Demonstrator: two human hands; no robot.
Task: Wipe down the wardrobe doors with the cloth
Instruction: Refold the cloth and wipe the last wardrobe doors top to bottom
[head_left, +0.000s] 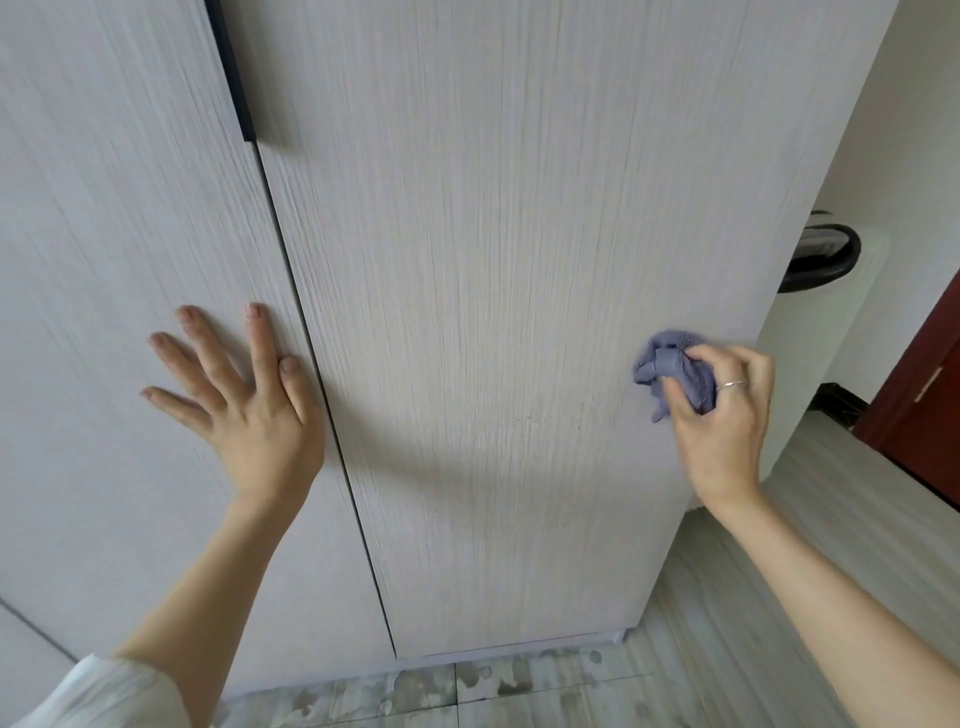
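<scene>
Two pale wood-grain wardrobe doors fill the view, the left door (119, 218) and the right door (493, 260), split by a dark seam. A black handle (231, 67) runs down the seam at the top. My left hand (244, 395) lies flat on the left door with its fingers spread, thumb beside the seam. My right hand (727, 410) grips a crumpled blue-purple cloth (670, 364) and holds it against the right door near that door's right edge.
To the right of the wardrobe stands a white wall (909, 130) with a black rounded object (821, 254) low beside it. A dark red door (924, 395) is at the far right. Pale tiled floor (519, 691) with grey blotches runs below the doors.
</scene>
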